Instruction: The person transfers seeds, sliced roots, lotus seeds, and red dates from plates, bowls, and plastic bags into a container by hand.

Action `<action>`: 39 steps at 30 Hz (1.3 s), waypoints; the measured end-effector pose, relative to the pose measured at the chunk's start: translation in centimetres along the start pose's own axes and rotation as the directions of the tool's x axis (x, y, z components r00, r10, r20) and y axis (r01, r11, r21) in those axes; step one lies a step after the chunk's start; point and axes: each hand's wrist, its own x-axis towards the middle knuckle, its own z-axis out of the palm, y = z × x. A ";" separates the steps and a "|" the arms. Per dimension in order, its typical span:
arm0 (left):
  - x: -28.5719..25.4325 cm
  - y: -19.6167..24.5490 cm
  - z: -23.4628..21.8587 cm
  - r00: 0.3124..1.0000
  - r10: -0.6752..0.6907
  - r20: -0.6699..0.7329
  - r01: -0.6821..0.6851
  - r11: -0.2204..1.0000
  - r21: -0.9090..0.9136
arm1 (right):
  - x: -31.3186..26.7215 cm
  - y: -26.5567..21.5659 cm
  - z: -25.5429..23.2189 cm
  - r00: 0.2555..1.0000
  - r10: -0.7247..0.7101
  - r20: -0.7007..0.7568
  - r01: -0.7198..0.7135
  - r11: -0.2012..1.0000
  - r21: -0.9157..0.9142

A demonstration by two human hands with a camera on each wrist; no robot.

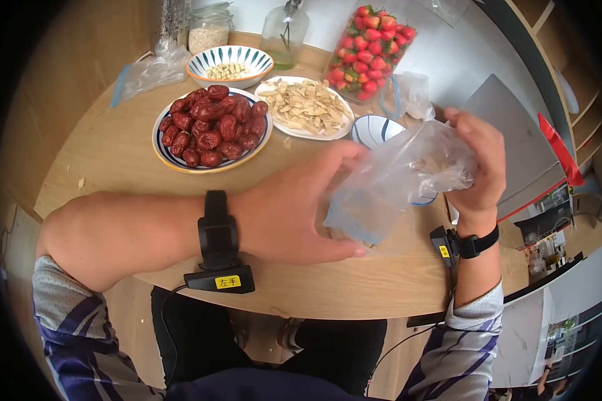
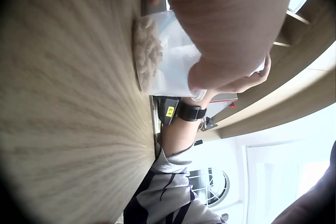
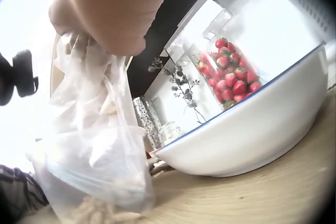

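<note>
The left hand [image 1: 284, 210] curls round a zip bag [image 1: 374, 207] of pale pieces – the right hand [image 1: 480, 160] grips crumpled plastic [image 1: 441, 164], seemingly its top.

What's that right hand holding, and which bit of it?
The right hand holds a see-through plastic bag by its crumpled upper end.

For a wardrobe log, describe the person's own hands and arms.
Both hands are gloveless. Each wrist wears a black strap and small black device with a yellow label in dark characters; thin dark cables trail beside the arms. The sleeves are light grey with dark purple-blue patterning.
</note>
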 end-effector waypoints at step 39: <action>0.5 0.4 -0.5 0.999 -0.008 -0.047 0.005 0.998 -0.055 | -4.4 2.0 -2.4 0.699 0.503 0.508 -0.639 0.120 0.760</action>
